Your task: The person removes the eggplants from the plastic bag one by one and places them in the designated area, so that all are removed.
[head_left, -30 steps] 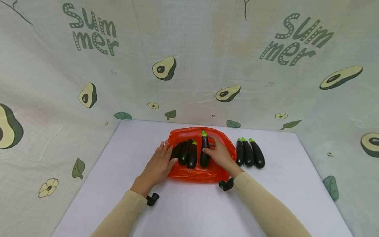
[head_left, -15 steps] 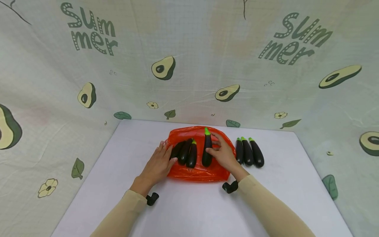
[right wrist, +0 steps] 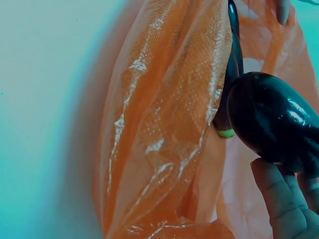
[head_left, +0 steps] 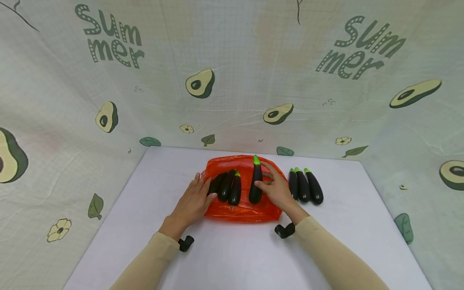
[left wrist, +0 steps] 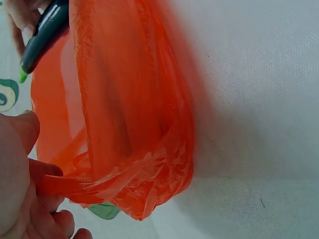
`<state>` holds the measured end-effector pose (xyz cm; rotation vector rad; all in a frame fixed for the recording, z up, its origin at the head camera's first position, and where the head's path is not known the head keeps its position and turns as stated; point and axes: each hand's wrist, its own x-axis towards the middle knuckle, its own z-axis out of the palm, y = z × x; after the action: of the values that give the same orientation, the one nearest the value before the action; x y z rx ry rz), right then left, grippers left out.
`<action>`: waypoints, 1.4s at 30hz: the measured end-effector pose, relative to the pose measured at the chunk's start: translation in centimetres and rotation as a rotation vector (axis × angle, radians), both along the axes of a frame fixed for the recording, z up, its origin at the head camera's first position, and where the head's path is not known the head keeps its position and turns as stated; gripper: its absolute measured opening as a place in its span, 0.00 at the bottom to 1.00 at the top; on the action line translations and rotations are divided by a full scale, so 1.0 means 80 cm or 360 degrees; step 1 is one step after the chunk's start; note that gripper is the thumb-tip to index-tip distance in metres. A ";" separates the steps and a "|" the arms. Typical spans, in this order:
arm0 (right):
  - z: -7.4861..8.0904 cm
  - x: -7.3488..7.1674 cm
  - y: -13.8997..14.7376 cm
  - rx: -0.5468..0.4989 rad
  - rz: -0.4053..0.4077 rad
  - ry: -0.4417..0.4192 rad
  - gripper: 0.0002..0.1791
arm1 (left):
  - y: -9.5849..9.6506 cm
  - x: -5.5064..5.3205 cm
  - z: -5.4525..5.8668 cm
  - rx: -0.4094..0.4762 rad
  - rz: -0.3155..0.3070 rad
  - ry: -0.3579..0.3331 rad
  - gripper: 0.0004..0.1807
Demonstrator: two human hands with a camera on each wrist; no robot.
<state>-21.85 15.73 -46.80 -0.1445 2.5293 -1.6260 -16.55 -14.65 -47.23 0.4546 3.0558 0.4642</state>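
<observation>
My right hand (head_left: 277, 189) pinches an eggplant (head_left: 256, 183) from its right side, thumb in front and fingers behind. Its green stem points away, and the eggplant overlaps a red plastic bag (head_left: 246, 215) in the head view. The right wrist view shows its glossy round end (right wrist: 269, 114) close to the bag's opening. At the bag's left edge, my left hand (head_left: 193, 199) holds the plastic, with a gathered fold (left wrist: 65, 184) between its fingers in the left wrist view. Beside that hand, several eggplants (head_left: 235, 191) lie side by side in the bag, stems away from me.
Right of the bag, three more eggplants (head_left: 303, 187) lie in a row on the white table (head_left: 232, 257). A cloth (head_left: 239, 52) printed with avocados and lettering hangs behind and along both sides. Dark camera mounts (head_left: 285, 230) stick out from both wrists.
My right hand has moved a little to the right with the eggplant, away from the others in the bag. My left hand has stayed in place on the bag's edge.
</observation>
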 end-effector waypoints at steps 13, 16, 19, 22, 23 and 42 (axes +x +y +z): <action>0.007 0.004 0.008 0.0034 0.0007 0.0072 0.41 | 0.000 -0.001 0.002 0.0001 0.0003 -0.0006 0.40; 0.009 0.005 0.010 0.0048 0.0004 0.0066 0.42 | 0.000 -0.001 0.001 0.0011 0.0005 -0.0005 0.39; 0.010 0.007 0.013 0.0066 0.0002 0.0057 0.43 | -0.001 -0.001 -0.001 0.0006 0.0014 0.0000 0.39; 0.011 0.009 0.017 0.0103 0.0003 0.0073 0.43 | -0.001 -0.001 -0.003 -0.0003 0.0016 -0.0005 0.40; 0.011 0.009 0.017 0.0117 0.0004 0.0082 0.43 | -0.002 -0.001 -0.004 -0.0002 0.0017 -0.0009 0.40; 0.016 0.014 0.029 0.0234 -0.0027 0.0143 0.42 | -0.003 -0.002 -0.010 0.0038 0.0019 -0.0003 0.39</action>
<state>-20.72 18.09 -45.53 -0.1855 2.7129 -1.4639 -16.72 -14.90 -48.06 0.4371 3.0559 0.5018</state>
